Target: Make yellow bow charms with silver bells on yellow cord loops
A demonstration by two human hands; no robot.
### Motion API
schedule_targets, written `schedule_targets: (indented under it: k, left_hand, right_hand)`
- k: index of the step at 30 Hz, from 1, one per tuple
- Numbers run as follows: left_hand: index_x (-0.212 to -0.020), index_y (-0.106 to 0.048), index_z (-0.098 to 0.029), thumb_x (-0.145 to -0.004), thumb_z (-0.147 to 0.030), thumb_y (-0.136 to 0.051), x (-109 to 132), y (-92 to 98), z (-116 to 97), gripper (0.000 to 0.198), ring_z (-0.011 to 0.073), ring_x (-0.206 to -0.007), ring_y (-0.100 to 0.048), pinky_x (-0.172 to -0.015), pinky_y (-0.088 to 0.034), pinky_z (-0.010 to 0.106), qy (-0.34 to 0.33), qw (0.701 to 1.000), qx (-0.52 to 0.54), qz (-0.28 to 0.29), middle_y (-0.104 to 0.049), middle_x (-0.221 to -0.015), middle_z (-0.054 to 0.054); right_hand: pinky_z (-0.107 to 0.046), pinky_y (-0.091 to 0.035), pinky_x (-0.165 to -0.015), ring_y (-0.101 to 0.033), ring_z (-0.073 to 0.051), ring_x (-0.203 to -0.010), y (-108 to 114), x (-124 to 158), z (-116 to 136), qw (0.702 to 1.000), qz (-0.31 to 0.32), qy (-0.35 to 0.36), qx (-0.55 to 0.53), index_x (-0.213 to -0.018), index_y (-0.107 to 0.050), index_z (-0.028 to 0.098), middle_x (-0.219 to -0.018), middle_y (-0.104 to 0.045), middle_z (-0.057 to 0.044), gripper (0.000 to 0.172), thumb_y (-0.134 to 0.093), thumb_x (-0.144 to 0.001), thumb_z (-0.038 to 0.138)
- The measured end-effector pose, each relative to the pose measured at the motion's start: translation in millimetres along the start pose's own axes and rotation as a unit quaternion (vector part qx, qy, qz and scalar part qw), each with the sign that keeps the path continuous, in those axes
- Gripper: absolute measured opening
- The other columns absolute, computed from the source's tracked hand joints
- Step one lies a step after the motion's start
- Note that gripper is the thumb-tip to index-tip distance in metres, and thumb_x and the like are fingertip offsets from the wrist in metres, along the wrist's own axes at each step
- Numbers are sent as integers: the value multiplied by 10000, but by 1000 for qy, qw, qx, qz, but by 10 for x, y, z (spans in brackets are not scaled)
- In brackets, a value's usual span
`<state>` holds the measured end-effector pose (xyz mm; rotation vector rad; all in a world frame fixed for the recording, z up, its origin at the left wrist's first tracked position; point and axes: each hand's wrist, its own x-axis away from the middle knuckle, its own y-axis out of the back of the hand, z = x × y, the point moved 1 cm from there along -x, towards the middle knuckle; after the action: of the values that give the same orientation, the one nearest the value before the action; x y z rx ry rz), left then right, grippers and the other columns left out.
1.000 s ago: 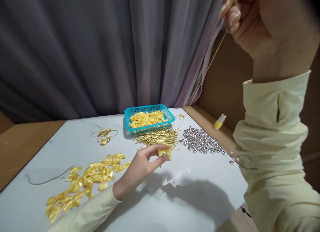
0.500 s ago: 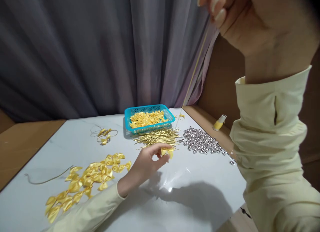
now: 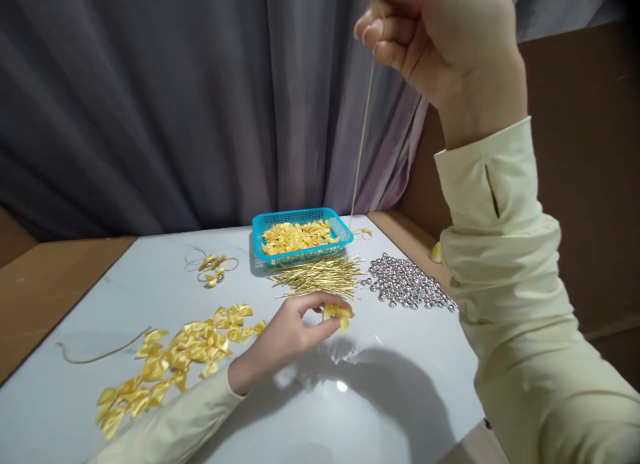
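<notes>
the right hand [image 3: 433,47], raised high, holds a thin cord [image 3: 364,127] running down below it. lower and to its left, the left hand [image 3: 295,327] pinches a yellow bow [image 3: 340,315]. loose bows [image 3: 193,344] lie left of that hand, silver beads [image 3: 405,281] to its right, gold strips [image 3: 320,276] just beyond, a blue basket [image 3: 306,253] farther.

Room left of basket [image 3: 306,253], thread [image 3: 361,144] to right
</notes>
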<state>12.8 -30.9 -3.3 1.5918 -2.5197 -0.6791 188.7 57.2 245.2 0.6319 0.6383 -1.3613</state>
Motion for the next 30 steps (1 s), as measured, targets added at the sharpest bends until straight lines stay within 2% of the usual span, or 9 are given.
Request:
schedule_targets:
  k: [5,9,12,17,20,22,26,28,30]
  left_hand:
    - [-983,-717,-257,-880,-313,-512,-26,36,-10,236,202,-1056,-643,-935,-494,340,10,999,47,5,-731,-1075,8]
    - [-976,-722,-267,-889,-289,-508,-85,48,41,233,205,-1060,-639,-957,-477,360,31,998,45,-20,-731,-1080,4]
    - [-968,-723,-273,-868,-288,-546,-104,41,65,204,223,-1021,-648,-928,-481,383,35,999,26,-18,-739,-1045,2]
    - [-997,-699,-237,-873,-300,-523,-116,5,138,225,223,-939,-667,-840,-507,369,25,999,18,-15,-739,-1007,31]
    - [-1029,-682,-229,-871,-304,-533,-120,-19,176,230,229,-1016,-648,-876,-482,367,20,999,22,-13,-718,-1079,44]
    - [-1050,-664,-219,-877,-316,-535,-119,-27,179,237,238,-1007,-659,-882,-471,379,26,999,31,-6,-706,-1101,59]
    - [-1096,-603,-190,-916,-356,-497,-133,-10,163,268,232,-839,-726,-838,-495,386,55,995,80,39,-735,-956,68]
    - [-1087,-592,-181,-912,-371,-509,-155,9,176,270,244,-848,-732,-842,-503,387,66,990,107,58,-741,-907,66]
    - [-1073,-585,-173,-895,-383,-533,-179,23,208,280,256,-875,-727,-845,-508,392,70,988,125,61,-742,-869,68]
  right_hand:
    - [-127,-497,-400,-599,-78,-480,29,58,-12,1000,6,4,-3,-755,-598,73,-512,-616,-13,214,-473,-927,46]
    - [-123,-485,-426,-601,-68,-500,10,110,70,1000,3,-1,11,-758,-597,102,-513,-601,11,324,-360,-942,-19]
    - [-126,-479,-437,-610,-68,-522,13,103,105,1000,-5,13,3,-658,-538,127,-530,-595,7,418,-275,-920,-64]
    - [-98,-475,-439,-578,-30,-495,56,30,101,999,16,-14,-25,-630,-505,121,-587,-598,1,433,-251,-949,-26]
    - [-89,-480,-454,-577,-22,-500,49,43,112,999,23,-12,-20,-674,-526,104,-607,-608,2,436,-224,-961,-22]
    - [-85,-494,-478,-570,-14,-490,28,72,118,999,33,-16,-34,-707,-534,87,-604,-612,4,424,-219,-973,-12]
    - [-81,-496,-482,-570,-9,-473,-2,117,132,994,56,-37,-87,-700,-517,73,-567,-606,0,440,-196,-997,24]
    - [-69,-489,-488,-583,-6,-490,8,122,161,995,56,-30,-80,-698,-518,72,-563,-610,2,451,-185,-995,6]
    - [-35,-475,-492,-585,15,-497,32,117,190,993,36,-79,-80,-697,-506,110,-547,-601,45,461,-183,-1021,60]
